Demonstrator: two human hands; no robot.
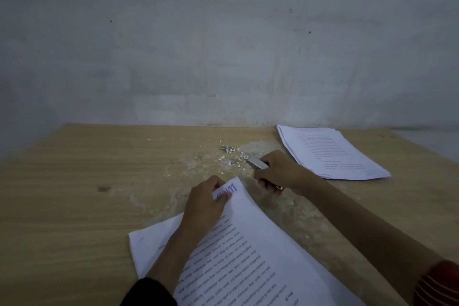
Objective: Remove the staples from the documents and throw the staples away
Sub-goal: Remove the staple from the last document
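A printed document lies near me on the wooden table, its top page lifted and curled. My left hand pinches the far corner of that page, beside a blue stamp. My right hand is closed around a metal staple remover, whose tip points left toward a small heap of pulled staples and paper scraps. The remover's tip is clear of the paper. The stapled corner itself is hidden under my left fingers.
A second stack of printed sheets rests at the far right of the table, close to the wall. The table's left edge runs diagonally at the far left. Worn pale patches mark the wood in the middle.
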